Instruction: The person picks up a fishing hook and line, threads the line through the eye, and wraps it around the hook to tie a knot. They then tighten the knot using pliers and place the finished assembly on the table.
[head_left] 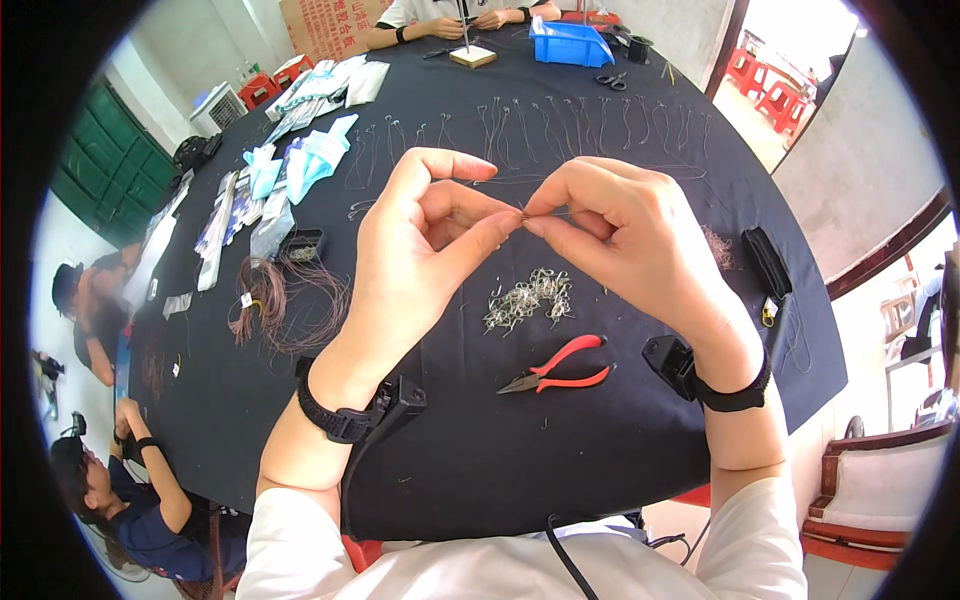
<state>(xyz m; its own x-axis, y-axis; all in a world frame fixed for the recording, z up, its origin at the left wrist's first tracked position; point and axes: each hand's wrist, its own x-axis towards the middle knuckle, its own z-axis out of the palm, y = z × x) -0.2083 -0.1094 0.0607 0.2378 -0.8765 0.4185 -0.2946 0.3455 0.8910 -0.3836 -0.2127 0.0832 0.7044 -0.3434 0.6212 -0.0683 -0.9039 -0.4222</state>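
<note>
In front of my chest, my left hand (425, 235) and my right hand (625, 225) meet fingertip to fingertip. Both pinch a tiny brownish piece of thin fishing line (522, 215) between thumb and index finger; whether a hook is in it is too small to tell. Below them on the black cloth lies a loose pile of silvery fish hooks (530, 300). Nearer to me, red-handled pliers (555, 368) rest with their jaws pointing left and handles apart. Beyond my hands, several thin lines with small ends (560, 130) are laid out in a row.
A coil of brownish line (295, 305), a small dark box (302, 245) and plastic packets (320, 155) lie to the left. Black case (766, 262) at right. Farther off are scissors (611, 81), a blue bin (570, 45) and a stand (472, 56). Other people sit around the table.
</note>
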